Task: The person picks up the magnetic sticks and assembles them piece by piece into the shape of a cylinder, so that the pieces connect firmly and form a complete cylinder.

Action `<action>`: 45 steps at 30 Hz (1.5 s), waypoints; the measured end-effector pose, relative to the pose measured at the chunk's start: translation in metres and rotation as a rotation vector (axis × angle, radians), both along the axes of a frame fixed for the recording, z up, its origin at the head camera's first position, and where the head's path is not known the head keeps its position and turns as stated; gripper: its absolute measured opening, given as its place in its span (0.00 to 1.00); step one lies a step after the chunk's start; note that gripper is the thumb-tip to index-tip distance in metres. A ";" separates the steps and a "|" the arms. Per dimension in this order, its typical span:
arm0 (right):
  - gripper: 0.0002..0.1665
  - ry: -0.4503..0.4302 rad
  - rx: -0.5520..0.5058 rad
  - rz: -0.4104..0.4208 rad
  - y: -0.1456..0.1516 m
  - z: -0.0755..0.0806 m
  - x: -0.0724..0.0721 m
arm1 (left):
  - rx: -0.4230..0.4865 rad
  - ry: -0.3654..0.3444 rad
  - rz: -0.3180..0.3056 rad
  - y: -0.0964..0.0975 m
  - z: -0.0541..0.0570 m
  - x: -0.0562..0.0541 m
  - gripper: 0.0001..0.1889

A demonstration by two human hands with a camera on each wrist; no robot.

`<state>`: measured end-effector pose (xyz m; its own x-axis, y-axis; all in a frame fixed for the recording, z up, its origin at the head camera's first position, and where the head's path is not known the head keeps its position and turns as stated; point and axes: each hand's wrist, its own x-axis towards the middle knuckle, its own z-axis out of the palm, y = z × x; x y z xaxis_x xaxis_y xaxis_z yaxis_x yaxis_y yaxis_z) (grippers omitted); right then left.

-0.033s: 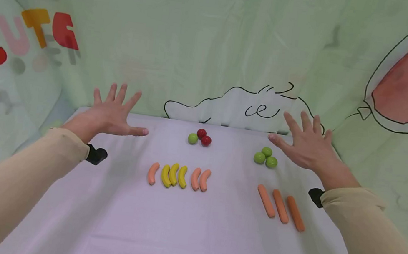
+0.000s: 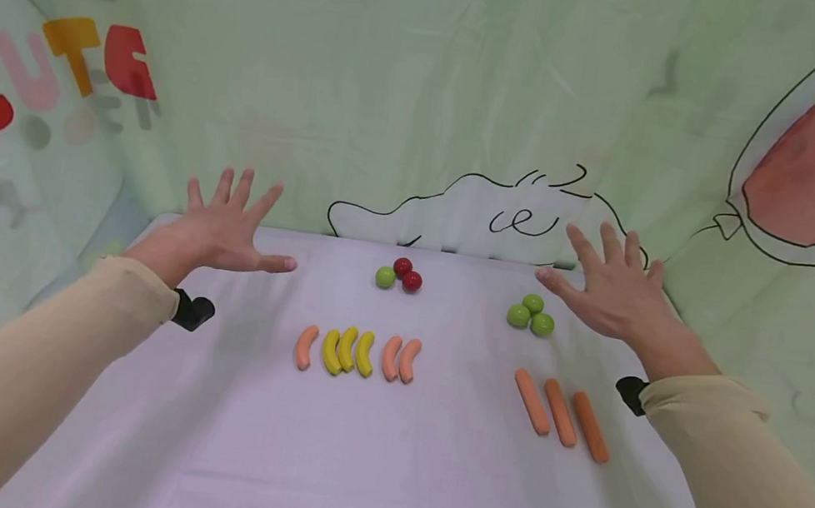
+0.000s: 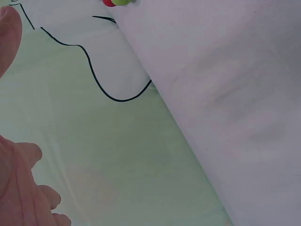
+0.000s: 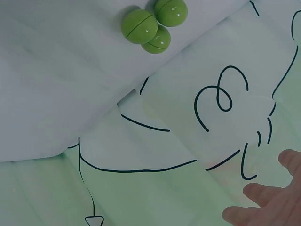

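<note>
My left hand (image 2: 217, 231) is raised at the far left of the table, fingers spread and holding nothing. My right hand (image 2: 610, 292) is likewise spread with nothing in it, nearest to three green balls (image 2: 542, 325), which show a seam line in the right wrist view. Between the hands, at the back, a green ball (image 2: 385, 277) sits against two red balls (image 2: 412, 282). Nearer the front, a row holds a pink curved sausage (image 2: 304, 347), three small yellow bananas (image 2: 332, 353) and two more pink curved sausages (image 2: 390, 358). Three straight sausages (image 2: 560, 412) lie slanted below the right hand.
A white cloth covers the table (image 2: 323, 462). Behind its back edge hangs a pale green printed curtain (image 2: 397, 77), which also runs along both sides. A black band (image 2: 193, 311) is on the left wrist and another band (image 2: 630, 394) on the right.
</note>
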<state>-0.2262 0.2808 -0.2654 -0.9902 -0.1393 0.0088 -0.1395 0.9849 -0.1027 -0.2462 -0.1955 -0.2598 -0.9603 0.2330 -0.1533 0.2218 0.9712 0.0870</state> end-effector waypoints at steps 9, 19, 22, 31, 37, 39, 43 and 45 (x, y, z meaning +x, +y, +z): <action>0.54 -0.020 -0.020 0.005 -0.001 0.000 0.000 | 0.048 -0.016 -0.011 0.001 -0.006 0.000 0.59; 0.44 -0.093 -0.258 0.126 -0.011 -0.017 -0.006 | 0.379 -0.055 -0.050 0.044 -0.042 -0.005 0.36; 0.42 -0.109 -0.321 0.151 -0.020 -0.027 -0.010 | 0.382 -0.081 -0.060 0.063 -0.052 -0.003 0.32; 0.35 -0.152 -0.412 0.169 -0.069 -0.059 -0.031 | 0.359 -0.187 -0.121 0.125 -0.072 0.002 0.29; 0.33 -0.240 -0.439 0.160 -0.096 -0.080 -0.048 | 0.360 -0.253 -0.121 0.147 -0.082 0.005 0.27; 0.34 -0.271 -0.449 0.164 -0.103 -0.087 -0.054 | 0.362 -0.270 -0.126 0.152 -0.085 0.006 0.27; 0.34 -0.291 -0.457 0.181 -0.113 -0.097 -0.062 | 0.359 -0.296 -0.150 0.161 -0.090 0.009 0.26; 0.34 -0.292 -0.459 0.185 -0.117 -0.099 -0.065 | 0.361 -0.315 -0.156 0.165 -0.092 0.011 0.26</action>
<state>-0.2911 0.1641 -0.3643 -0.9202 -0.3567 -0.1612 -0.2067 0.7925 -0.5738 -0.2350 -0.0309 -0.3521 -0.8300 0.4616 -0.3132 0.2709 0.8244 0.4970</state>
